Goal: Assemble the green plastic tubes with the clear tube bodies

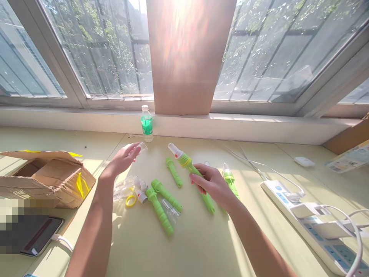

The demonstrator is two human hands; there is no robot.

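My right hand (211, 184) is closed round a green ribbed tool with a clear, red-tipped top (184, 160), holding it tilted just above the pale green table (201, 246). My left hand (124, 157) pinches a small clear cap (142, 146) at its fingertips, raised over the table. Below my hands lie two green ribbed handles (160, 204), a shorter green handle (174, 172), a clear tube (170, 210), a yellow ring (130, 201) and small white-and-red pieces (141, 195). Another assembled green tool (230, 180) lies just right of my right hand.
A green-labelled bottle (147, 124) stands by the window sill. An open cardboard box (46, 177) sits at the left, a phone (37, 235) on a cable in front of it. A white power strip (311, 223) with plugs and cables lies at the right, beside a small white device (304, 161).
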